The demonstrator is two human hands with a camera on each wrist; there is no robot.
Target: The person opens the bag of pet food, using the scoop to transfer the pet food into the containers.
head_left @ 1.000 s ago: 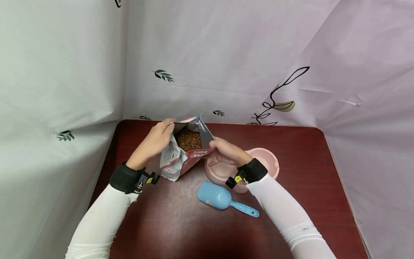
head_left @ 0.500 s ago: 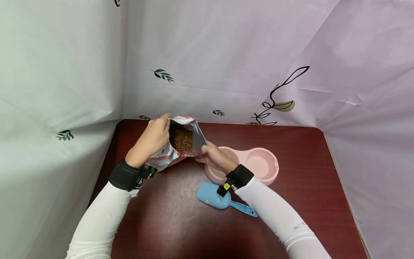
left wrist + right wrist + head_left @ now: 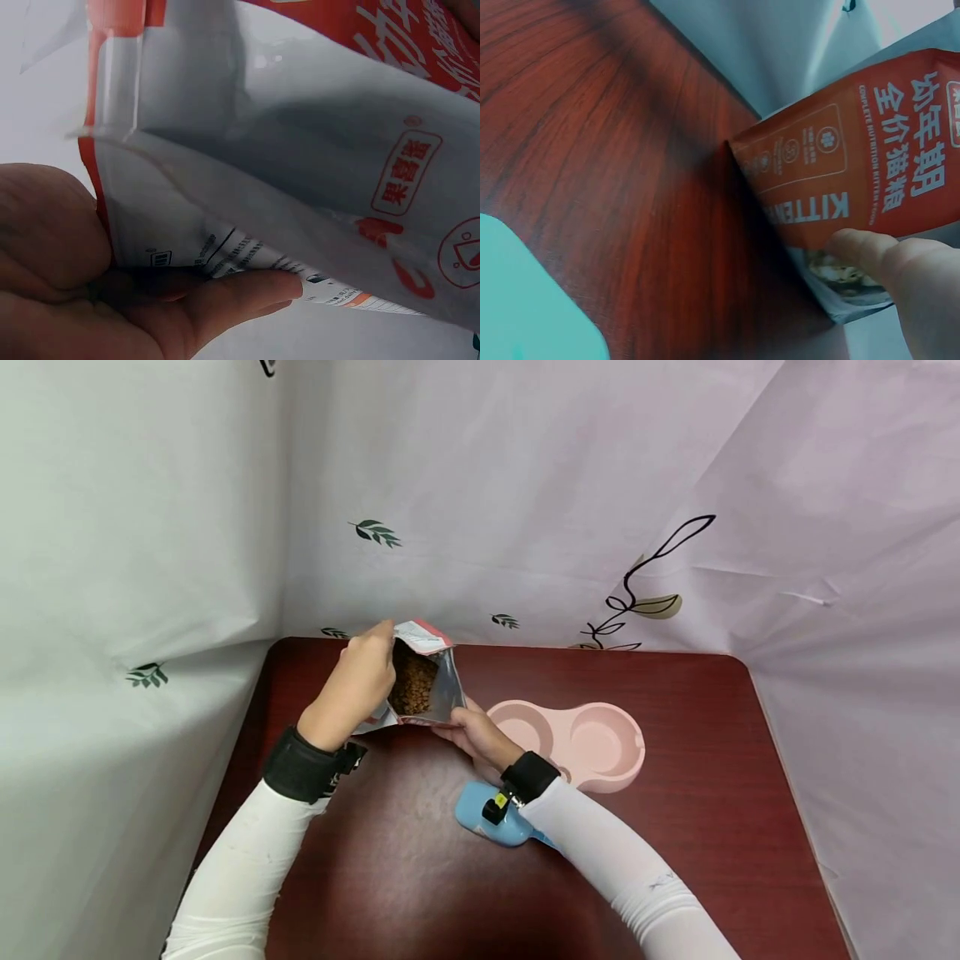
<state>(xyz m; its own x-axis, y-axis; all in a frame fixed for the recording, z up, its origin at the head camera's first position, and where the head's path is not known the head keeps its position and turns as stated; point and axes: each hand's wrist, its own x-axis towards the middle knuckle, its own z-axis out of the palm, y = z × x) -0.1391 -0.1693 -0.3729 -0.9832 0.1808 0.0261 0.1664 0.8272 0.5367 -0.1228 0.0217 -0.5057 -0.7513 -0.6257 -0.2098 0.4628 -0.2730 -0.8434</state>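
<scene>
Between my two hands is an open kitten food bag (image 3: 424, 637), red and silver outside with a silver lining. Its mouth faces the head camera, and brown kibble (image 3: 412, 687) shows deep inside. My left hand (image 3: 351, 687) grips the bag's left edge; in the left wrist view, the fingers (image 3: 240, 294) lie along its side panel. My right hand (image 3: 482, 737) holds the near right rim, thumb uppermost. The right wrist view shows the red front (image 3: 855, 142) with "KITTEN" printed on it and a finger (image 3: 862, 247) against it. The bag's base is hidden in the head view.
A pink double pet bowl (image 3: 561, 731) stands right of the bag, partly behind my right hand. Closer in lies a blue scoop (image 3: 474, 808), its handle covered by my right sleeve. The dark red table (image 3: 712, 793) is bordered by pale hanging cloth (image 3: 510, 485).
Both hands have carried the bag left and slightly away, tipping its mouth more toward the head camera. My right arm moved left, uncovering more of the bowl and covering the scoop's handle.
</scene>
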